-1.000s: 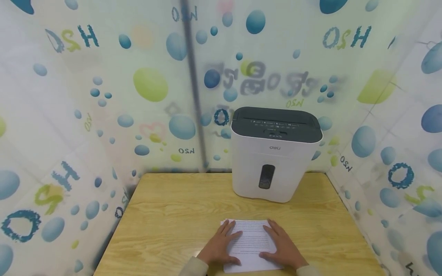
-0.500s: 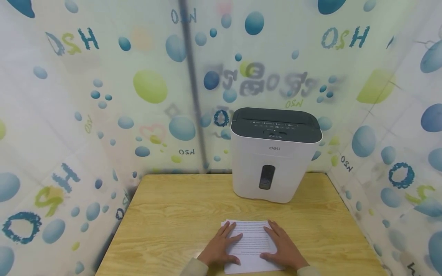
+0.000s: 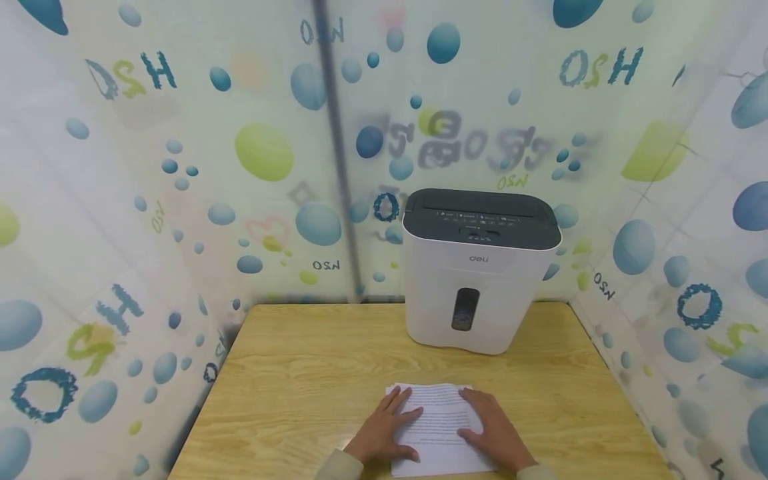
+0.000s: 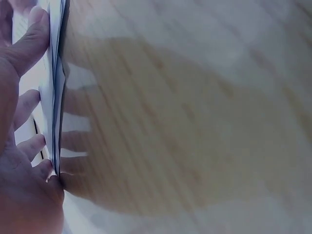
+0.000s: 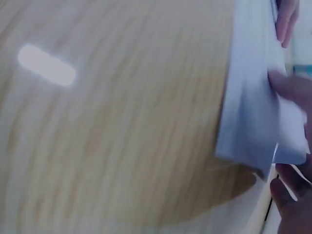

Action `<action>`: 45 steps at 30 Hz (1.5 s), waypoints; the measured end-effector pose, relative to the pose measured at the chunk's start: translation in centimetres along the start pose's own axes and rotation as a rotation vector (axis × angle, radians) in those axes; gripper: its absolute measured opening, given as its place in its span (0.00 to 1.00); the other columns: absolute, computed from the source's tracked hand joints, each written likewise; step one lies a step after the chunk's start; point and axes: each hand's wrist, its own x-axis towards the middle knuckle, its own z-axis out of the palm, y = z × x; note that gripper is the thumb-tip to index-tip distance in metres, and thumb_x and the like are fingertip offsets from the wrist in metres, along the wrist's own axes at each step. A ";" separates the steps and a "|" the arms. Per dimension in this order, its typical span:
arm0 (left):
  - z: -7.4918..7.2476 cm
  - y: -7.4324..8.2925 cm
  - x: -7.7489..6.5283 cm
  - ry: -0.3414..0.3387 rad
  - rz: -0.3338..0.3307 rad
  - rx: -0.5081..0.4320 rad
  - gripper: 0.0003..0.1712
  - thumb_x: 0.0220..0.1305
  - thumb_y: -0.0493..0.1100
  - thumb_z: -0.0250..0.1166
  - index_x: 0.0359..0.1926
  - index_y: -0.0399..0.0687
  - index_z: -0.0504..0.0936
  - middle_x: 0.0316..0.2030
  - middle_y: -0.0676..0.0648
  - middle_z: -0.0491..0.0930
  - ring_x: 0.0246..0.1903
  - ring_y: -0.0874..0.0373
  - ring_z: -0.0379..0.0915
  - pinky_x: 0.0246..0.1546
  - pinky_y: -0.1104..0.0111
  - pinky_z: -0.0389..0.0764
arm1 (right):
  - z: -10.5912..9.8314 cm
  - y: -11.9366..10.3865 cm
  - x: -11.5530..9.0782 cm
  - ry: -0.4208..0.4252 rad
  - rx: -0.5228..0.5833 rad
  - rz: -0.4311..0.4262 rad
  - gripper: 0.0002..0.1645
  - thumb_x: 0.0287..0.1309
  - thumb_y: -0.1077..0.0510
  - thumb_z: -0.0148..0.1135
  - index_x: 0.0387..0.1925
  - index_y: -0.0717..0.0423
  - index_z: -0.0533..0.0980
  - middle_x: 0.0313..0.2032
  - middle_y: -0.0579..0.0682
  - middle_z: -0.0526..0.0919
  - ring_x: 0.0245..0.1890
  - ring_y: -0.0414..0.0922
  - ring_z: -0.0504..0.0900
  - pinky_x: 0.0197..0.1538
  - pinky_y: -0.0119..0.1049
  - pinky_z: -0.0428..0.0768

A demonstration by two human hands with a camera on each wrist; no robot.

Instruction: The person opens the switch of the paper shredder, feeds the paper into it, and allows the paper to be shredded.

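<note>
A stack of printed paper lies flat on the wooden table, its edges slightly uneven. My left hand rests on the stack's left side with fingers spread and thumb apart; the left wrist view shows the thumb over the layered edge of the paper. On the right side, my right hand touches the paper, thumb and forefinger well apart. The top sheet bulges slightly near its upper right corner. In the right wrist view the sheet's edge bends up beside the right thumb.
A white paper shredder with a dark grey top stands at the back right of the table, beyond the stack. Patterned curtains enclose the table at the back and both sides.
My right hand's fingers have drawn inward and its thumb has shifted slightly right; the top sheet now bulges at the upper right. The left hand stays in place.
</note>
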 end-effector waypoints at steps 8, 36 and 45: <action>0.5 -0.2 0.0 0.025 -0.022 -0.052 0.56 0.43 0.73 0.76 0.73 0.60 0.73 0.78 0.42 0.61 0.76 0.37 0.55 0.71 0.48 0.69 | -0.8 -0.7 1.7 0.142 0.221 0.143 0.34 0.54 0.65 0.73 0.64 0.64 0.74 0.40 0.48 0.81 0.36 0.40 0.75 0.37 0.31 0.75; -1.1 -1.8 1.8 0.397 -0.289 -0.557 0.09 0.65 0.36 0.70 0.30 0.48 0.79 0.32 0.51 0.84 0.34 0.68 0.78 0.34 0.74 0.82 | -3.0 0.2 1.9 0.068 0.387 0.255 0.03 0.65 0.62 0.67 0.36 0.55 0.85 0.32 0.46 0.88 0.30 0.39 0.80 0.33 0.29 0.78; -2.5 -1.8 2.2 0.381 -0.304 -0.604 0.11 0.65 0.38 0.70 0.25 0.47 0.81 0.25 0.53 0.83 0.24 0.71 0.70 0.28 0.76 0.76 | -4.0 0.2 2.3 0.078 0.300 0.249 0.07 0.66 0.55 0.67 0.33 0.52 0.85 0.32 0.45 0.87 0.31 0.38 0.77 0.36 0.30 0.77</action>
